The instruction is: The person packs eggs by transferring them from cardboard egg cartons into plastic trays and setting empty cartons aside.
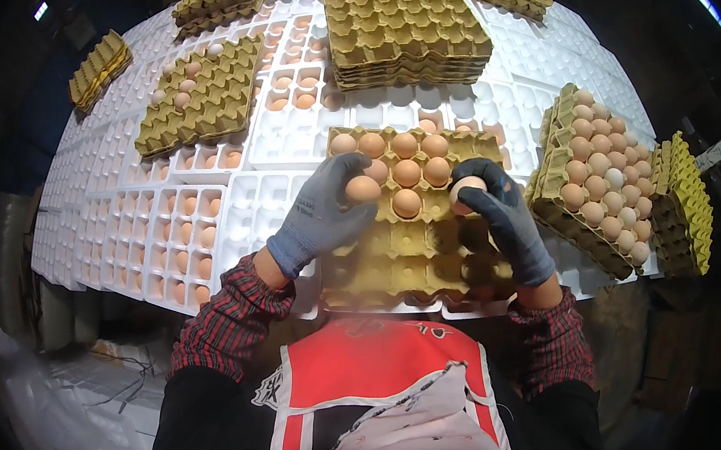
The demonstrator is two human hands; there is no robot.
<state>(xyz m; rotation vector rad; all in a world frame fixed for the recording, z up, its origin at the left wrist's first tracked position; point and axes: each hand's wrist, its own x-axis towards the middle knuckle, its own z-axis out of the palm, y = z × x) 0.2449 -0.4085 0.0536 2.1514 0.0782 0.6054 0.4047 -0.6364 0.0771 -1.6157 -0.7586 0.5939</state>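
My left hand (331, 205), in a grey-blue work glove, holds a brown egg (363, 190) between thumb and fingers over the left side of a pulp egg tray (417, 247). In a matching dark-palmed glove, my right hand (501, 207) grips a lighter brown egg (467, 195) at the tray's right side. Between the hands several brown eggs (407, 172) sit in the tray's upper rows; the lower cups nearest me hold none that I can see. Fingers of both hands partly hide the cups beneath them.
White foam trays (233, 212) cover the table, many with brown eggs (207, 235). A stack of pulp trays (408, 26) stands behind. At the right are egg-filled pulp trays (609, 179) and a yellow-green tray stack (685, 206). Another pulp tray (209, 100) with a few eggs lies at left.
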